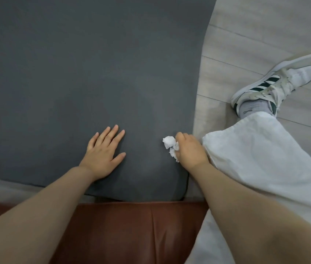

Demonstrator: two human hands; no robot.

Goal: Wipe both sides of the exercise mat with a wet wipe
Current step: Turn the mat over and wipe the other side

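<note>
A dark grey exercise mat (pixel 86 69) lies flat on the floor and fills most of the view. My left hand (pixel 103 153) rests flat on it near its front edge, fingers straight and spread. My right hand (pixel 191 149) grips a crumpled white wet wipe (pixel 171 144) and holds it against the mat close to its right edge. Part of the wipe sticks out to the left of my fingers.
Pale wood-look floor (pixel 255 35) runs along the mat's right side. My right leg in white trousers (pixel 261 149) and a white sneaker (pixel 284 80) lie on that floor. A brown leather seat (pixel 131 235) sits at the bottom, at the mat's front edge.
</note>
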